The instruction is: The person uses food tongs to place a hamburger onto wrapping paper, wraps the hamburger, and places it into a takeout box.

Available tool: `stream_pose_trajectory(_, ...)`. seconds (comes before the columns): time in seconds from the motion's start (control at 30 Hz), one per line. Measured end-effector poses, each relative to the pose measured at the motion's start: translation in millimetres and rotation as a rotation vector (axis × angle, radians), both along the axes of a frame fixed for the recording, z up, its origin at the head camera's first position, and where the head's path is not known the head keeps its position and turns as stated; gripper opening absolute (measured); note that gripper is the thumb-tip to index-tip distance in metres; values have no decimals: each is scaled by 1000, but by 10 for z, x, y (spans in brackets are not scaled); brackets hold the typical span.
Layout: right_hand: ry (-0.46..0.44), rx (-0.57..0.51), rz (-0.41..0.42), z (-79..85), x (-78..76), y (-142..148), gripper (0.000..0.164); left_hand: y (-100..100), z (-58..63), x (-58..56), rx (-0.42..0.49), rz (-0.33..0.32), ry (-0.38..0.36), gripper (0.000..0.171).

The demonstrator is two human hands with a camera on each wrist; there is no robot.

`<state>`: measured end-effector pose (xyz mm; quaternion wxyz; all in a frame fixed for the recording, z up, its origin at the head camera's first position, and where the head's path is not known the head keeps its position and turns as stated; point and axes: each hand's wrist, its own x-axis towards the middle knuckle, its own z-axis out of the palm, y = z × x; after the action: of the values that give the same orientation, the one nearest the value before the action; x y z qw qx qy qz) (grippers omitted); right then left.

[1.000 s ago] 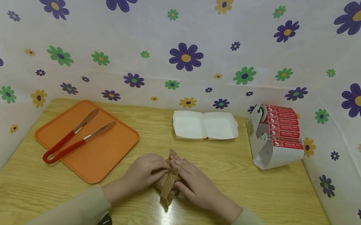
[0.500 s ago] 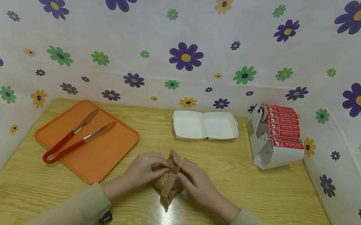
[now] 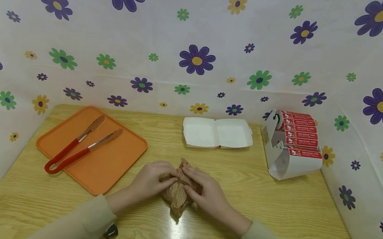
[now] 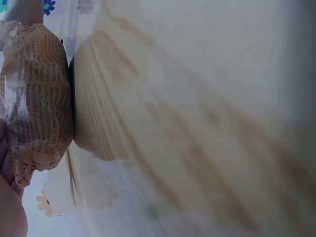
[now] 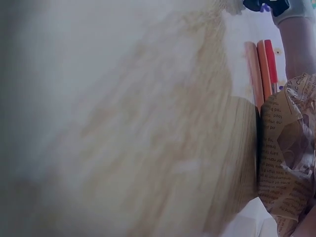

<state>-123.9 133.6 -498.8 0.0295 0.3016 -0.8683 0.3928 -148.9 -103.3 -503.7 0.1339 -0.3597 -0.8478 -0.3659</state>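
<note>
A bundle wrapped in brown newsprint-patterned paper (image 3: pixel 177 196) sits on the table at the lower middle of the head view. What lies inside the paper is hidden. My left hand (image 3: pixel 155 177) pinches the paper's folded top from the left with thumb and fingers. From the other side my right hand (image 3: pixel 209 190) holds the paper, fingers over the far end and thumb on the middle fold. Printed lettering shows on the crumpled wrapping paper (image 4: pixel 39 94) in the left wrist view. The right wrist view has the wrapping paper (image 5: pixel 279 168) at its right edge, with a gaping crease.
An orange tray (image 3: pixel 112 165) lies at the left, with red-handled tongs (image 3: pixel 78 153) across it. Behind the hands stands an opened white paper box (image 3: pixel 216 133). A label dispenser (image 3: pixel 293 147) with red-and-white stickers occupies the back right of the wooden table (image 3: pixel 266 210).
My right hand has lifted slightly from the wrapper's side, and its thumb now lies on the middle fold. The folded paper between the hands has shifted, while the left hand barely moves.
</note>
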Motion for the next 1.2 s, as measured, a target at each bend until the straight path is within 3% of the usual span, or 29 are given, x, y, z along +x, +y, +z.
stream_pose_trajectory(0.3, 2, -23, 19, 10, -2, -22, 51, -3, -18, -30, -55, -35, 113, 13)
stream_pose_trajectory(0.5, -116, -138, 2, 35, -16, -50, 45, -21, -27, -23, -78, -46, 150, 12)
stream_pose_trajectory(0.6, -142, -183, -27, 26, -21, -54, 42, -24, -30, -31, -110, -47, 165, 10)
stream_pose_trajectory(0.8, -108, -229, -109, -26, -21, -62, 35, -22, -30, -44, -125, -58, 197, 11)
stream_pose_trajectory(0.97, -139, -264, -136, -41, -28, -67, 22, -30, -44, -48, -148, -34, 253, 13)
stream_pose_trajectory(1.2, -183, -271, -157, -15, -43, -73, 9, -33, -71, -52, -93, -46, 202, 13)
